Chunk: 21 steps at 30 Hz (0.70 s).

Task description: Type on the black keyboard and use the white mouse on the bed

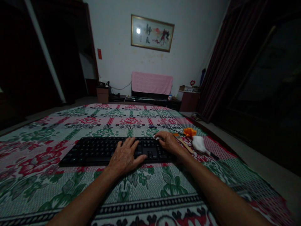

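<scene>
A black computer keyboard [94, 150] lies across the patterned bedspread in front of me. My left hand [124, 153] rests on its middle keys, palm down, fingers stretched and the thumb spread out. At the keyboard's far right edge, my right hand [168, 142] is curled with its fingers closed on a small white wad [156, 137], which looks like cloth or tissue. Most of that wad is hidden by the fingers. Part of the number keys is covered by the right hand and wrist.
Right of the keyboard lie a flat wooden stick [187, 146], an orange crumpled cloth [189, 132] and a white bundle [198, 144] beside a dark handle-like piece [214, 156]. A thin dark pen-like thing [151, 126] lies beyond the keyboard. The bedspread [141, 188] ends at the right.
</scene>
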Tool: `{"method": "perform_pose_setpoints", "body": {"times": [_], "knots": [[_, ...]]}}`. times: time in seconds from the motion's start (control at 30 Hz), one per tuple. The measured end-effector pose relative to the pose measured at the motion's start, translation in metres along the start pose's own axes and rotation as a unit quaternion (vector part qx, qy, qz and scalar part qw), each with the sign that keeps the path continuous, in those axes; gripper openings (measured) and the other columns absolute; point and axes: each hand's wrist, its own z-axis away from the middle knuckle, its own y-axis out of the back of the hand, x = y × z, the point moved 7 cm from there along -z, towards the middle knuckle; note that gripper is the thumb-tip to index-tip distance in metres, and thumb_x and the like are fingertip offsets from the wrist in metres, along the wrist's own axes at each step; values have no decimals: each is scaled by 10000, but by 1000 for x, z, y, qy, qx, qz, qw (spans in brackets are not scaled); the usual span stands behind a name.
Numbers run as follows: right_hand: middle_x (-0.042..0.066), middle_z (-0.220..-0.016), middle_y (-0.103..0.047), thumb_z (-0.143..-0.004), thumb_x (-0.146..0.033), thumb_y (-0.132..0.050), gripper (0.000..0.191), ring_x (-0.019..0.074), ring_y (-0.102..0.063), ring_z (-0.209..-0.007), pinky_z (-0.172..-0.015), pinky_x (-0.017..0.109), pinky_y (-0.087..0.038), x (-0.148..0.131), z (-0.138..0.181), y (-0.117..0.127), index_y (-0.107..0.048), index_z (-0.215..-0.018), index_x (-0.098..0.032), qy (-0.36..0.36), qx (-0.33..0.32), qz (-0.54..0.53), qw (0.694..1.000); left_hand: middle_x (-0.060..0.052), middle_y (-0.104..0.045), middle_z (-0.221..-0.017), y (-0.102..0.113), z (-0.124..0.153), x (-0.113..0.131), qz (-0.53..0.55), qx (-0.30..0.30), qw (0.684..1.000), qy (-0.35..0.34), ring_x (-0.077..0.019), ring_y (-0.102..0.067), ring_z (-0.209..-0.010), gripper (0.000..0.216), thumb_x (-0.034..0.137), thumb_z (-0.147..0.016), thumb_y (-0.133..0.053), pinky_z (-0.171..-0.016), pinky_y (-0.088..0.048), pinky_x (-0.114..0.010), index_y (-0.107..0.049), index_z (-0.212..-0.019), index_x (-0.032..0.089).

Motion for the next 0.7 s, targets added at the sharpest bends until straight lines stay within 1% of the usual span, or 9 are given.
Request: {"method": "perform_pose_setpoints", "body": {"times": [0.13,0.2,0.3,0.4,0.47,0.57,0.7], "knots": [[57,-942,-699,-748,-73,-517,256,198,-628,-914,-858,318,-458,14,3,7,-689,-900,-185,-46,6,26,999,-124,-414,-1438,-1,0,-1,3,3,1000,1,-296,-346,-1325,695,651,-845,-333,-1057,-274,-484,-454,-1330,168],[54,-941,-699,-754,-77,-516,257,199,-628,-914,-857,319,-458,15,3,9,-687,-912,-186,-51,11,30,998,-118,-414,-1439,-2,0,-1,4,5,1000,1,-292,-342,-1328,690,652,-845,-329,-1058,-273,-482,-454,-1331,177],[49,-980,-693,-737,-41,-507,312,190,-620,-950,-877,311,-451,6,2,6,-679,-952,-189,-16,9,14,1000,-115,-409,-1443,-2,-1,-2,3,3,1000,3,-292,-343,-1328,690,653,-842,-331,-1064,-269,-480,-454,-1332,184],[45,-983,-687,-706,-5,-495,359,181,-614,-951,-878,307,-451,-5,0,0,-677,-951,-195,26,-4,4,1000,-114,-409,-1443,-2,-1,-2,3,2,1000,3,-294,-345,-1327,691,653,-839,-336,-1063,-272,-476,-452,-1334,185],[44,-968,-686,-703,-11,-497,352,178,-615,-933,-867,305,-454,-6,0,-1,-677,-940,-198,31,-4,2,999,-112,-413,-1440,-2,-1,-2,2,4,1000,2,-294,-350,-1323,689,654,-839,-335,-1060,-276,-478,-454,-1333,189],[43,-940,-691,-715,-45,-506,304,179,-621,-907,-844,298,-458,3,2,3,-683,-909,-198,4,8,5,1000,-112,-417,-1439,-2,-1,-2,1,4,1000,3,-294,-359,-1319,693,658,-839,-333,-1059,-276,-481,-460,-1331,188],[44,-892,-704,-731,-95,-511,238,188,-633,-860,-814,294,-464,22,7,15,-698,-844,-189,-71,37,20,997,-119,-402,-1450,-2,0,-2,-4,1,1000,5,-294,-347,-1330,704,657,-842,-328,-1065,-269,-483,-458,-1335,172]]}}
